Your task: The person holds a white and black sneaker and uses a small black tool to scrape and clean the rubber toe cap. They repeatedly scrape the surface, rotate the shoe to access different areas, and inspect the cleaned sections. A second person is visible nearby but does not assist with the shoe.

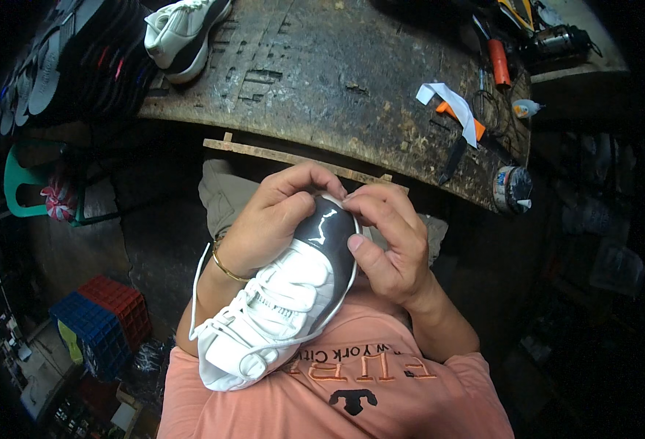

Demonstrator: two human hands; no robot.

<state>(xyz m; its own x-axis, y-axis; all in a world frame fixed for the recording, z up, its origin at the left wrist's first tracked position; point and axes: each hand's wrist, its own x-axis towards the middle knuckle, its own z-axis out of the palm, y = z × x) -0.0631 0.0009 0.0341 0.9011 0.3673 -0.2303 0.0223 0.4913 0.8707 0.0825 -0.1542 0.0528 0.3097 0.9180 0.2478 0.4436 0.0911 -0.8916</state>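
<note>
Head view: a white shoe (289, 274) is lying against the person's shirt (428, 402), its dark toe pointing toward the bench (322, 88).
Left hand (268, 212): gripping the toe, its thumb pressing on the dark top.
Right hand (392, 241): closing on the toe's other side, its fingertips meeting the left's at the tip (whether they are pinching anything thin there is hard to tell).
Done: the upper is looking assembled, and the laces (240, 311) are running through it.
Left to do: judging by the grip, the toe's edge is getting the attention; one lace end is dangling loose beside the left wrist.
Second shoe (178, 44): resting untouched on the bench's far left, seemingly assembled too.
Bench right: a white strip (455, 104) is lying over an orange tool (479, 132).
</note>
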